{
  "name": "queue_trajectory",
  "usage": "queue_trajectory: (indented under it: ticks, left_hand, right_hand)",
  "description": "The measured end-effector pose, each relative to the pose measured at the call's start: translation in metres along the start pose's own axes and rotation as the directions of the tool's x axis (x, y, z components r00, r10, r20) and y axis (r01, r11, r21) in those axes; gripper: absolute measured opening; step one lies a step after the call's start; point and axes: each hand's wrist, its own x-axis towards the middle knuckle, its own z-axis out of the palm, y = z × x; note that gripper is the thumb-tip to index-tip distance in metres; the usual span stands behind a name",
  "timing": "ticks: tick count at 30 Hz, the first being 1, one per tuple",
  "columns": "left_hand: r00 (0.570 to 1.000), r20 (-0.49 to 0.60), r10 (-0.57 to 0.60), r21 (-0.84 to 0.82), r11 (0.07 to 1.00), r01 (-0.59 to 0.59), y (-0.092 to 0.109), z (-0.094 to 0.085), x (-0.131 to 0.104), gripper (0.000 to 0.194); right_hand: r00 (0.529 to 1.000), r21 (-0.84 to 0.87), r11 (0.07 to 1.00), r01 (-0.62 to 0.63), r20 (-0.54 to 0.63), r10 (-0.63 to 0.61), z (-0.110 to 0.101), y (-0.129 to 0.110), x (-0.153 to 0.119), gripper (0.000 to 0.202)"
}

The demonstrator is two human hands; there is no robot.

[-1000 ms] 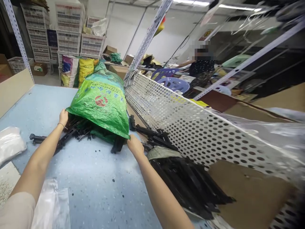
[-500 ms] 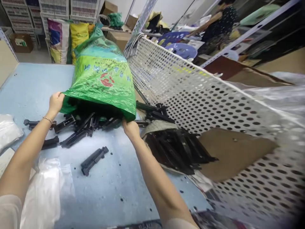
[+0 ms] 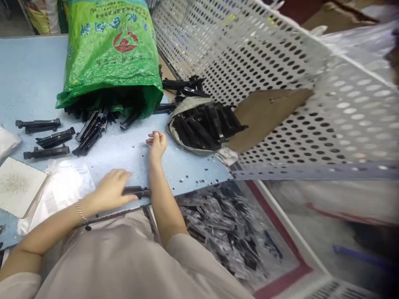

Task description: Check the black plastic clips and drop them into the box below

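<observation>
My left hand (image 3: 114, 189) is at the table's near edge, thumb and fingers apart, beside a black plastic part (image 3: 136, 191); I cannot tell whether it touches it. My right hand (image 3: 157, 143) is held over the table with loosely bent fingers and nothing visible in it. Beyond them a green woven plastic sack (image 3: 112, 66) lies with its mouth toward me, and long black parts (image 3: 90, 131) spill out of it. More loose black parts (image 3: 46, 152) lie to the left. Right of my right hand stands an open pale bag (image 3: 179, 139) full of black parts.
A perforated white metal panel (image 3: 264, 83) borders the table's right side, with brown cardboard (image 3: 268, 116) against it. Clear plastic bags (image 3: 62, 187) and a whitish square board (image 3: 20, 187) lie at left. Below the edge, a container (image 3: 280, 224) holds many bagged black parts.
Both hands have let go of the sack's mouth and come back toward my body. The view has tilted down, and the sack lies flatter on the table.
</observation>
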Motion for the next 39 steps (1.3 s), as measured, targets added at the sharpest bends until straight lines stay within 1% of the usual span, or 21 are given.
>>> queue_trajectory:
  ticks: [2, 3, 6, 8, 10, 11, 12, 14, 16, 17, 19, 21, 24, 26, 28, 30, 32, 33, 35, 37, 39]
  left_hand:
    - [0.993, 0.109, -0.039, 0.078, 0.996, 0.030, 0.016, 0.039, 0.005, 0.063]
    - [0.988, 0.114, -0.100, 0.095, 0.991, 0.089, 0.016, 0.049, 0.008, 0.054]
    - [0.950, -0.002, -0.312, -0.041, 0.949, 0.312, -0.001, 0.044, 0.010, 0.036]
    - [0.895, -0.098, -0.436, -0.262, 0.879, 0.399, -0.011, 0.028, 0.004, 0.033]
    - [0.832, -0.169, -0.528, -0.459, 0.789, 0.408, -0.012, 0.017, -0.008, 0.034]
    - [0.812, -0.201, -0.548, -0.523, 0.761, 0.384, -0.008, 0.014, -0.014, 0.036]
    - [0.808, -0.229, -0.542, -0.565, 0.750, 0.343, -0.003, 0.013, -0.020, 0.040]
    - [0.852, -0.248, -0.461, -0.599, 0.764, 0.239, 0.008, 0.013, -0.032, 0.050]
    - [0.905, -0.203, -0.374, -0.620, 0.765, 0.177, 0.016, 0.013, -0.044, 0.063]
    - [0.918, -0.171, -0.358, -0.640, 0.749, 0.173, 0.019, 0.013, -0.050, 0.070]
    - [0.912, -0.136, -0.387, -0.676, 0.709, 0.200, 0.021, 0.009, -0.061, 0.077]
    - [0.888, -0.146, -0.436, -0.684, 0.693, 0.227, 0.021, 0.005, -0.071, 0.074]
    - [0.870, -0.216, -0.444, -0.624, 0.748, 0.227, 0.024, 0.001, -0.080, 0.067]
    - [0.868, -0.263, -0.421, -0.553, 0.803, 0.222, 0.029, 0.002, -0.082, 0.065]
    - [0.852, -0.317, -0.416, -0.453, 0.856, 0.249, 0.035, 0.002, -0.082, 0.068]
    - [0.823, -0.377, -0.425, -0.357, 0.887, 0.294, 0.039, 0.001, -0.083, 0.073]
    - [0.804, -0.393, -0.446, -0.340, 0.883, 0.323, 0.038, -0.005, -0.084, 0.076]
    - [0.805, -0.366, -0.466, -0.389, 0.863, 0.323, 0.037, -0.009, -0.085, 0.075]
    - [0.818, -0.230, -0.527, -0.579, 0.750, 0.320, 0.031, -0.021, -0.087, 0.070]
    - [0.823, -0.023, -0.567, -0.765, 0.540, 0.351, 0.024, -0.034, -0.089, 0.067]
    - [0.808, 0.176, -0.562, -0.845, 0.336, 0.417, 0.018, -0.045, -0.089, 0.064]
  right_hand:
    - [0.997, 0.041, 0.997, -0.072, -0.016, 0.072, -0.004, -0.004, -0.007, 0.038]
    - [0.996, 0.065, 0.994, -0.093, 0.012, 0.092, -0.008, -0.008, -0.011, 0.037]
    - [0.976, 0.090, 0.992, -0.093, 0.203, 0.073, -0.031, -0.031, -0.035, 0.038]
    - [0.899, 0.025, 0.996, -0.083, 0.434, 0.064, -0.045, -0.046, -0.064, 0.042]
    - [0.755, -0.067, 0.997, -0.031, 0.652, 0.068, -0.052, -0.057, -0.101, 0.045]
    - [0.704, -0.097, 0.995, 0.019, 0.708, 0.056, -0.051, -0.059, -0.120, 0.045]
    - [0.688, -0.111, 0.991, 0.075, 0.725, 0.029, -0.048, -0.061, -0.137, 0.045]
    - [0.733, -0.089, 0.985, 0.147, 0.678, -0.048, -0.038, -0.060, -0.164, 0.046]
    - [0.763, -0.021, 0.991, 0.134, 0.640, -0.089, -0.029, -0.060, -0.179, 0.046]
    - [0.750, 0.014, 0.993, 0.118, 0.654, -0.099, -0.026, -0.060, -0.182, 0.046]
    - [0.703, 0.041, 0.986, 0.161, 0.696, -0.144, -0.024, -0.063, -0.180, 0.045]
    - [0.663, 0.009, 0.938, 0.347, 0.705, -0.252, -0.025, -0.070, -0.174, 0.041]
    - [0.561, -0.022, 0.773, 0.634, 0.701, -0.440, -0.025, -0.081, -0.167, 0.039]
    - [0.501, 0.011, 0.730, 0.683, 0.720, -0.480, -0.021, -0.087, -0.168, 0.041]
    - [0.532, 0.054, 0.819, 0.572, 0.735, -0.420, -0.015, -0.091, -0.174, 0.044]
    - [0.578, 0.087, 0.950, 0.299, 0.776, -0.253, -0.008, -0.095, -0.182, 0.047]
    - [0.524, 0.063, 0.997, 0.051, 0.848, -0.080, -0.004, -0.099, -0.185, 0.051]
    - [0.483, 0.035, 0.999, 0.031, 0.875, -0.045, -0.003, -0.101, -0.184, 0.052]
    - [0.442, -0.009, 0.969, 0.245, 0.891, -0.103, -0.003, -0.106, -0.176, 0.051]
    - [0.388, -0.023, 0.799, 0.601, 0.882, -0.267, -0.005, -0.113, -0.165, 0.048]
    - [0.217, 0.025, 0.543, 0.839, 0.900, -0.377, -0.008, -0.119, -0.152, 0.044]
